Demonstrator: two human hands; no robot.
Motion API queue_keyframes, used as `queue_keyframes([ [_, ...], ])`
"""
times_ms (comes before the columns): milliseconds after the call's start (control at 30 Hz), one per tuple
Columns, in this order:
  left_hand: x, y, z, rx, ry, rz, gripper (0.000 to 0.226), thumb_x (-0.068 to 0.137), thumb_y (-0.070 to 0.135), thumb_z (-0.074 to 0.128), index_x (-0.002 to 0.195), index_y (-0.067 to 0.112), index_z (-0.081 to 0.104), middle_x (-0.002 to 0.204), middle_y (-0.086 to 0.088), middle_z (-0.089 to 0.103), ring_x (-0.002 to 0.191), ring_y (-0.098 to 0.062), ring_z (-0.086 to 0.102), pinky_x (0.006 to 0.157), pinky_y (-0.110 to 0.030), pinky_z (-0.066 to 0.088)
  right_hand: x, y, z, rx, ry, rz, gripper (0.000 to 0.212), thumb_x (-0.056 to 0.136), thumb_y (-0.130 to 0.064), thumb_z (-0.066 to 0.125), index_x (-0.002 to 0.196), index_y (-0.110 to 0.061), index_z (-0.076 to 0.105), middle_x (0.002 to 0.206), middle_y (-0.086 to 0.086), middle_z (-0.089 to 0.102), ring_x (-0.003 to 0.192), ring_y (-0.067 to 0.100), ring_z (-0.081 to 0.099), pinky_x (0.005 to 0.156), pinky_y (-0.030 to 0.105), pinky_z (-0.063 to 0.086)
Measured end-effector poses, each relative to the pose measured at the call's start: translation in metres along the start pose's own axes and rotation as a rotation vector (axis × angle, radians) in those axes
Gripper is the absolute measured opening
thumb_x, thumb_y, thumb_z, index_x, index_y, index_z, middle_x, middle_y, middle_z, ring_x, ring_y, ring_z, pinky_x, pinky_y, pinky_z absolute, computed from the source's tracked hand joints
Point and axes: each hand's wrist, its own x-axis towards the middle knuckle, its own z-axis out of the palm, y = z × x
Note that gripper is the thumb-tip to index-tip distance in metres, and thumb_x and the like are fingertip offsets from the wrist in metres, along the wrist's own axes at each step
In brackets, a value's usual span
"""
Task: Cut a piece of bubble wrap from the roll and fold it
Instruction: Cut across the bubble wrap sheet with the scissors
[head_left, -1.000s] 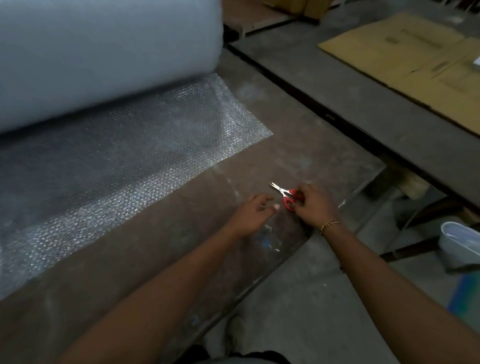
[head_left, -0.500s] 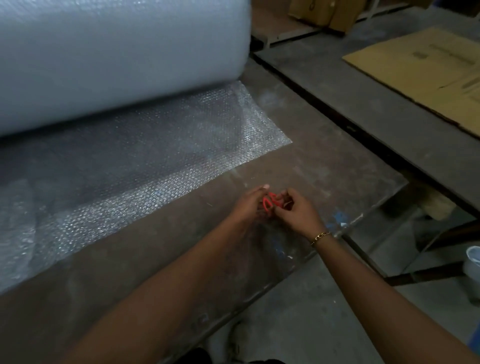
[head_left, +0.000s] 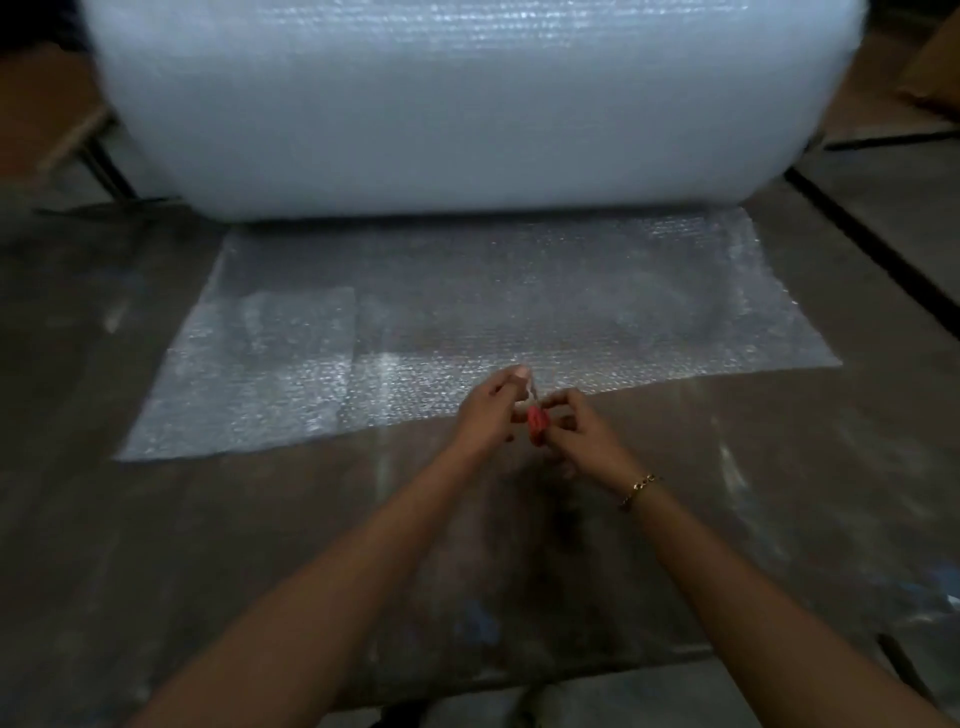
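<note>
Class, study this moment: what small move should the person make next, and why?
Probably seat the scissors in the right hand alone, freeing the left hand: both hold them, and the unrolled bubble wrap lies flat just beyond.

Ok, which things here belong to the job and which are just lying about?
Job: large white bubble-wrap roll; unrolled clear bubble-wrap sheet; small red-handled scissors, held between left hand and right hand.
Lying about: brown cardboard at the far right edge.

Gold chain bracelet (head_left: 640, 487), right wrist
</note>
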Motion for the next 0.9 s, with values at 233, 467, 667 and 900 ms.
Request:
queue_keyframes([
  [233, -0.003, -0.025, -0.171, -0.276, 0.323, -0.136, 0.007, 0.101, 0.023, 0.054, 0.097, 0.023, 0.059, 0.097, -0.005, 0.064, 0.079, -0.019, 0.061, 0.064, -0.029, 0.046, 0.030, -0.042, 0.133, 0.315, -0.122, 0.079, 0.016, 0.099, -0.019, 0.062, 0.110, -0.022, 0.051, 0.094, 0.006, 0.071, 0.057, 0.016, 0.068, 0.044, 0.024, 0.047],
  [467, -0.011, -0.058, -0.245, -0.398, 0.319, -0.252, 0.015, 0.102, 0.022, 0.050, 0.112, 0.019, 0.060, 0.102, -0.005, 0.065, 0.092, -0.021, 0.065, 0.074, -0.035, 0.053, 0.048, -0.072, 0.225, 0.300, 0.044, 0.013, 0.021, 0.096, -0.020, 0.069, 0.107, -0.031, 0.055, 0.096, 0.010, 0.070, 0.064, 0.018, 0.067, 0.043, 0.023, 0.046],
  [667, -0.013, -0.066, -0.250, -0.509, 0.285, -0.368, 0.022, 0.098, 0.024, 0.054, 0.117, 0.015, 0.062, 0.108, -0.007, 0.069, 0.099, -0.022, 0.068, 0.066, -0.036, 0.058, 0.055, -0.079, 0.246, 0.225, 0.136, 0.027, 0.022, 0.093, -0.020, 0.071, 0.100, -0.036, 0.057, 0.093, 0.005, 0.072, 0.070, 0.019, 0.069, 0.050, 0.026, 0.050],
  [900, -0.013, -0.064, -0.250, -0.536, 0.245, -0.413, 0.025, 0.101, 0.027, 0.051, 0.123, 0.019, 0.059, 0.117, -0.009, 0.067, 0.109, -0.025, 0.065, 0.066, -0.037, 0.057, 0.071, -0.079, 0.250, 0.277, 0.172, 0.020, 0.026, 0.086, -0.018, 0.076, 0.102, -0.034, 0.063, 0.093, -0.001, 0.076, 0.081, 0.017, 0.072, 0.066, 0.036, 0.057],
])
